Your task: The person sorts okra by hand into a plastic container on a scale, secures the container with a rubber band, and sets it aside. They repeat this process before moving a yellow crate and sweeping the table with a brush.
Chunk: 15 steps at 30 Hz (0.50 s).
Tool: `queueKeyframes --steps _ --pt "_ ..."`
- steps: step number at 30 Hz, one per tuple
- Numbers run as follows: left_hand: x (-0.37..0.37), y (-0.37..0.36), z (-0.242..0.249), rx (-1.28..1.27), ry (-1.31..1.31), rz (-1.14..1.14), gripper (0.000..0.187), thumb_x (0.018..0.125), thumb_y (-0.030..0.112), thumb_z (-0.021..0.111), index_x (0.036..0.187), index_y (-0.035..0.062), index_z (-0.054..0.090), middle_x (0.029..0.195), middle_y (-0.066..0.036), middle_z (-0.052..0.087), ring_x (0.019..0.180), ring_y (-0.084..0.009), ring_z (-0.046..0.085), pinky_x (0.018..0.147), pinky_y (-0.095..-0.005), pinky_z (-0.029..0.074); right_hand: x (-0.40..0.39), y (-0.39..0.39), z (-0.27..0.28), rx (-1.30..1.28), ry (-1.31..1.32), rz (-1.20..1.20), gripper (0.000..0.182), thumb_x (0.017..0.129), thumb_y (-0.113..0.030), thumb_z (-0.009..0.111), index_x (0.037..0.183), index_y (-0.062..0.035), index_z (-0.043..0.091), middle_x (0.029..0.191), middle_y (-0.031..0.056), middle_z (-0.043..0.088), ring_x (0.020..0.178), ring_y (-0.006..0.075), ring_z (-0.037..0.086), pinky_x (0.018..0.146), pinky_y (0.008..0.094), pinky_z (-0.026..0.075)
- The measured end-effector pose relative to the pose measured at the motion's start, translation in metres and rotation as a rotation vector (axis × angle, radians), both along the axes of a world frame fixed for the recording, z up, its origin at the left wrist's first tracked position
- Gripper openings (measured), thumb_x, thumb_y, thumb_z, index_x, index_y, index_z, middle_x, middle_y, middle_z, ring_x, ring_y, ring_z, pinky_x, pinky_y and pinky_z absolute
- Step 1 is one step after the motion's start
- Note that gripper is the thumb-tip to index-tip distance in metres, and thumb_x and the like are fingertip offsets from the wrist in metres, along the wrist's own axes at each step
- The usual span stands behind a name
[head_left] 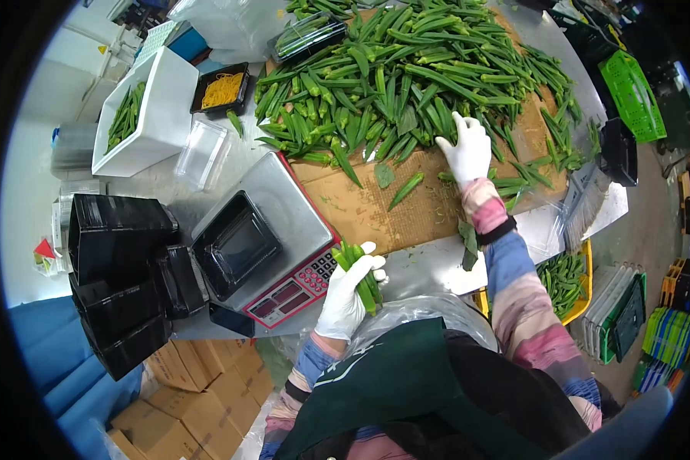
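White gloves cover both hands. My left hand (350,295) is closed around several green okra pods (369,285), just right of the scale's keypad. My right hand (468,149) reaches to the front edge of a large okra pile (406,73), thumb and fingers apart, with nothing visibly held. The pile lies on a cardboard sheet (360,203), where a single pod (405,191) lies apart. On the red-edged scale (303,207) sits an empty black tray (236,244).
Black trays (118,261) are stacked at the left. Behind the scale are a white foam box (157,100) with okra, clear lids (201,156) and a black tray of yellow rubber bands (222,90). A yellow crate (588,282) of okra stands below the table's right side.
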<state>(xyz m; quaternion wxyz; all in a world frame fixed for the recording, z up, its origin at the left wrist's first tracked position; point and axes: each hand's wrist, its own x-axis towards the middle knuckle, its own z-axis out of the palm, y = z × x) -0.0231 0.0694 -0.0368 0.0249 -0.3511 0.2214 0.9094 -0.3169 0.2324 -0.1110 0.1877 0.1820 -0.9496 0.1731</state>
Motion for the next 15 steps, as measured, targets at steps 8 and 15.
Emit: queueKeyframes --steps 8,15 --pt "0.006 -0.004 -0.003 0.008 -0.058 0.018 0.042 0.096 0.009 0.064 0.134 0.0028 0.049 0.103 -0.011 0.065 0.083 -0.0210 0.064 0.078 -0.0399 0.056 -0.004 0.054 -0.021 -1.107 -0.995 -0.143 0.029 0.097 -0.024 0.062 0.110 0.0010 0.070 0.092 0.0046 0.072 0.070 0.0110 0.063 0.061 0.0281 0.048" --pt "0.000 0.002 0.002 0.023 -0.059 -0.020 0.041 0.096 0.008 0.064 0.135 0.0030 0.049 0.106 -0.011 0.065 0.085 -0.0204 0.065 0.080 -0.0397 0.056 0.042 0.068 0.007 -1.838 -1.433 0.039 0.032 0.103 -0.025 0.056 0.123 -0.0005 0.060 0.085 -0.0031 0.059 0.066 0.0081 0.046 0.068 0.0265 0.041"
